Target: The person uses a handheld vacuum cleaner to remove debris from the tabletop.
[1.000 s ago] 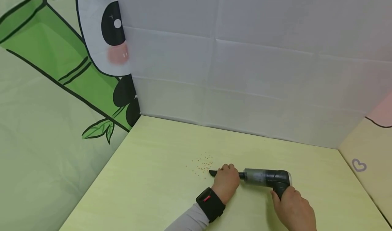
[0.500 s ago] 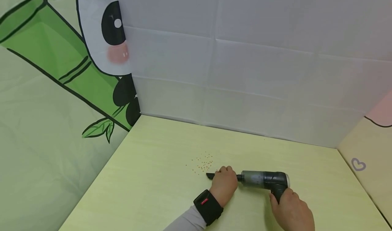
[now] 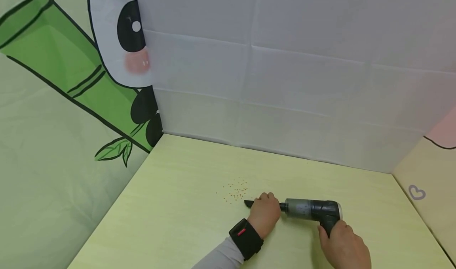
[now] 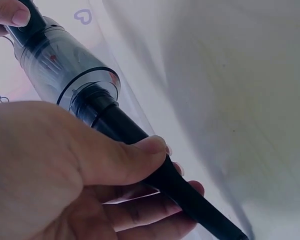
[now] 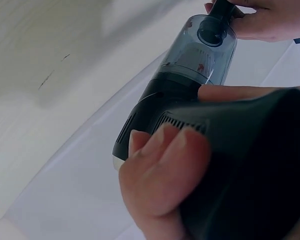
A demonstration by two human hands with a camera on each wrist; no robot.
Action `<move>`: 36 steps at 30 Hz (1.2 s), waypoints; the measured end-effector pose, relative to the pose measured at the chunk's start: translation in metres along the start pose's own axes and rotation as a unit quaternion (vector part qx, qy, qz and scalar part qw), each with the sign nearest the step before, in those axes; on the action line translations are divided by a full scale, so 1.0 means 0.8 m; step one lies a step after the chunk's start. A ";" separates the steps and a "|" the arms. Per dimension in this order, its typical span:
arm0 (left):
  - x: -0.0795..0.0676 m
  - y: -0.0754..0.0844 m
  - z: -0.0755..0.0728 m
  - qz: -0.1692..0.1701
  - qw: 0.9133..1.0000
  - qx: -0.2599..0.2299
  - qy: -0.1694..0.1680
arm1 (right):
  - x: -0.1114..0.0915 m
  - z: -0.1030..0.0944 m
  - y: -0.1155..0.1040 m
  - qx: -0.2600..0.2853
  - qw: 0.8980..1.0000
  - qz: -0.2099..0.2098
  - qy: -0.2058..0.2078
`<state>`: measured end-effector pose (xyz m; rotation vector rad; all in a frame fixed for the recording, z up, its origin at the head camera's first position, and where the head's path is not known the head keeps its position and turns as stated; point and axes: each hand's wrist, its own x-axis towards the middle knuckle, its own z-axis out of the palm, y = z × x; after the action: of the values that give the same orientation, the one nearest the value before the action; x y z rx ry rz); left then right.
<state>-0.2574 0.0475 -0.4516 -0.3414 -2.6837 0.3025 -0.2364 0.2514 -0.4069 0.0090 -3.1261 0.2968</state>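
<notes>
A handheld vacuum cleaner with a clear dust cup and a dark body points left over the table. My right hand grips its handle, fingers wrapped round it in the right wrist view. My left hand holds the black nozzle tube, with the thumb on one side and the fingers on the other. The nozzle's slanted tip sticks out past the left hand, just right of and below a scatter of small orange grains. Small reddish bits show inside the dust cup.
The pale yellow table meets a whitish sheet wall at the back. A left wall printed with green bamboo and a right wall with a heart stand at the sides. A black band circles the left wrist.
The vacuum cleaner and both hands shift slightly left and toward me, then back to the right. A few grains at the lower right edge of the scatter are gone.
</notes>
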 end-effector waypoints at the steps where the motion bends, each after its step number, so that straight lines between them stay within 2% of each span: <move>1: 0.002 0.000 0.001 0.000 1.000 -0.004 -0.002 | 0.001 0.000 0.000 -0.002 1.000 0.001 -0.002; 8: 0.008 -0.007 0.004 0.005 1.000 0.007 -0.004 | 0.010 0.001 -0.006 -0.007 1.000 0.007 -0.018; 15: 0.003 -0.016 0.016 0.005 0.999 0.024 0.034 | 0.009 0.008 -0.014 -0.001 1.000 0.003 -0.020; 21: 0.000 -0.022 0.021 0.013 0.999 0.026 0.026 | 0.005 0.012 -0.019 0.008 1.000 -0.006 -0.009; 29: -0.008 -0.027 0.019 0.013 1.000 0.022 0.018 | -0.003 0.014 -0.029 0.000 1.000 0.008 -0.011; 36: -0.014 -0.029 0.013 0.011 0.999 0.003 0.030 | -0.011 0.016 -0.031 -0.007 1.000 0.015 -0.011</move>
<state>-0.2566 0.0204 -0.4590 -0.3721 -2.6218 0.3013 -0.2275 0.2248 -0.4146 -0.0337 -3.1530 0.2785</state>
